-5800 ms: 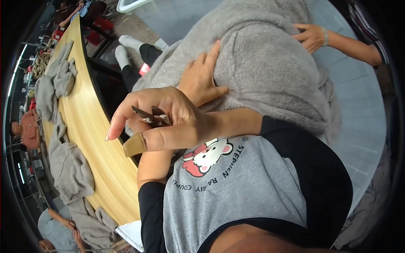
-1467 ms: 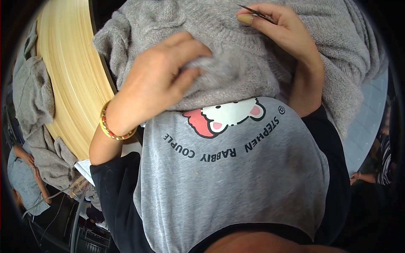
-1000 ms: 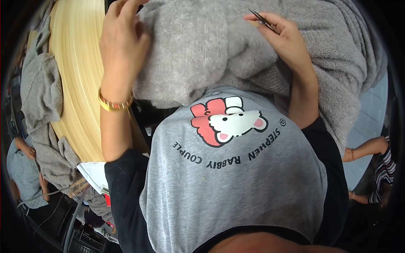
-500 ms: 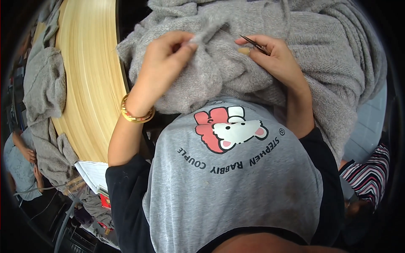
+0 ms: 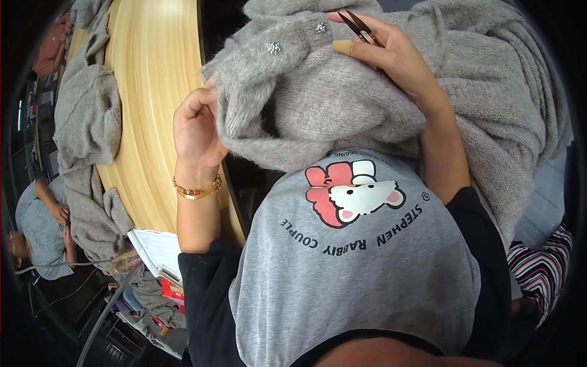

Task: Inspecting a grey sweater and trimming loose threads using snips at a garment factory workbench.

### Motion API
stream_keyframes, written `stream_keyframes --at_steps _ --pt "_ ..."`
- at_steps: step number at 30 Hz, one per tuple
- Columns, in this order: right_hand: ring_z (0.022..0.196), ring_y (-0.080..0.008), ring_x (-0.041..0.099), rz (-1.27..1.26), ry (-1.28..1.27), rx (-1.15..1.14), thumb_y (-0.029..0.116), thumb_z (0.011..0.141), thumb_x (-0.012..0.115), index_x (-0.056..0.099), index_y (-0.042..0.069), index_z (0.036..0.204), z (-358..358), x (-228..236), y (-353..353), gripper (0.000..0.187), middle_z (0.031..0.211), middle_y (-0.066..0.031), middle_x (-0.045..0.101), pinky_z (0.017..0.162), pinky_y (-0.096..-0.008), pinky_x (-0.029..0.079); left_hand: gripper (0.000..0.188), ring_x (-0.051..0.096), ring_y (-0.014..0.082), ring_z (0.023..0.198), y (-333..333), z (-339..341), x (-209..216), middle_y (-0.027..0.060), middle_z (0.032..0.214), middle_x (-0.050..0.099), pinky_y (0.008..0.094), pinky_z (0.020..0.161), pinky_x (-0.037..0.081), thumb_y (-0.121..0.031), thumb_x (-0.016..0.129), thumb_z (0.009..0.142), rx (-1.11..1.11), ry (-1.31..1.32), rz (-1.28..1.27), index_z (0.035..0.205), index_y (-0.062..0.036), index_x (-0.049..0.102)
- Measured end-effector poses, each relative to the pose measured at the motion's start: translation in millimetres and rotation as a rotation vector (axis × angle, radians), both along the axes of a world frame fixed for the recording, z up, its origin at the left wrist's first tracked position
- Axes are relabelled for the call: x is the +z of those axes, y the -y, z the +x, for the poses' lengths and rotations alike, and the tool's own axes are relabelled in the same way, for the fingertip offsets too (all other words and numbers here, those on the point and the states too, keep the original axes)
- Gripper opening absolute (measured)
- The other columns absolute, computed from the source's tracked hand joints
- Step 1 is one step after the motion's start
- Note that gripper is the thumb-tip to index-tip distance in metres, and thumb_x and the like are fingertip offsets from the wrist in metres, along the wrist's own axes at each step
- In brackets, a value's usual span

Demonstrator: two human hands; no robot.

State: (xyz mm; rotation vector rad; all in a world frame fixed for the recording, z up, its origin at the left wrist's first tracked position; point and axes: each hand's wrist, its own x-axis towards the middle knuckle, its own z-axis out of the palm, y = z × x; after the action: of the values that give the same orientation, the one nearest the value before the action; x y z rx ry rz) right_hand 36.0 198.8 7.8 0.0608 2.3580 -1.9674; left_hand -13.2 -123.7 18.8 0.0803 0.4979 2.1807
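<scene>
A grey fuzzy knit garment (image 5: 342, 110) is heaped across my lap, with two sparkly round buttons (image 5: 273, 48) showing on a band along its upper left. My left hand (image 5: 199, 131) grips the garment's left edge between thumb and fingers; some fingertips are hidden behind the knit. Small dark thread snips (image 5: 362, 29) sit in my right hand (image 5: 400, 64), their pointed blades apart and aimed up and left. A yellowish finger cover (image 5: 343, 47) is on the right thumb. The right hand rests against the knit, just right of the buttons.
A pale wooden tabletop (image 5: 153, 110) runs along my left. More grey knitwear (image 5: 88, 116) lies at its far left edge. White papers (image 5: 153, 248) and a red box (image 5: 173, 289) are at its near end. People sit at far left (image 5: 46, 220) and lower right.
My left hand has moved left and down, spreading the knit edge so the buttons now show. My right hand has moved slightly up, and the snips' blades have parted.
</scene>
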Motion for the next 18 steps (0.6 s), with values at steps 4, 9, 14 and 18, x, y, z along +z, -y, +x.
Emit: stream_keyframes --at_steps 4,9,14,18 --pt "0.076 -0.0008 0.051 -0.075 0.077 0.134 0.021 0.095 0.068 0.063 0.004 0.134 -16 -10 6 0.043 0.088 0.0057 0.059 0.072 -0.0156 0.041 0.054 0.057 0.0301 0.128 17 7 -11 0.022 0.139 0.058 0.0416 0.111 0.043 -0.01 0.038 0.092 0.037 -0.097 -0.081 0.142 0.0108 0.046" --pt "0.09 -0.0021 0.059 -0.085 0.098 0.135 0.021 0.095 0.069 0.065 0.001 0.129 -27 -22 14 0.04 0.099 0.0014 0.067 0.082 -0.0156 0.044 0.044 0.06 0.0207 0.115 12 18 -6 0.0147 0.126 0.064 0.0347 0.101 0.046 -0.009 0.04 0.092 0.214 -0.327 -0.756 0.13 0.0066 0.056" --pt "0.084 -0.003 0.061 -0.106 0.035 0.14 0.017 0.094 0.071 0.068 -0.001 0.119 -25 -6 16 0.031 0.094 0.0002 0.071 0.08 -0.0176 0.048 0.033 0.059 0.0134 0.105 5 9 -1 0.0064 0.115 0.065 0.0285 0.092 0.046 0.002 0.048 0.09 0.361 -0.769 -1.097 0.12 -0.0007 0.061" --pt "0.075 0.0007 0.057 -0.134 -0.031 0.168 0.013 0.093 0.071 0.069 -0.001 0.114 -20 26 26 0.026 0.087 0.0026 0.069 0.07 -0.0141 0.045 0.028 0.061 0.0147 0.102 -24 -8 22 0.0059 0.113 0.065 0.0285 0.085 0.05 0.004 0.058 0.09 0.586 -1.233 -1.081 0.116 -0.0018 0.065"
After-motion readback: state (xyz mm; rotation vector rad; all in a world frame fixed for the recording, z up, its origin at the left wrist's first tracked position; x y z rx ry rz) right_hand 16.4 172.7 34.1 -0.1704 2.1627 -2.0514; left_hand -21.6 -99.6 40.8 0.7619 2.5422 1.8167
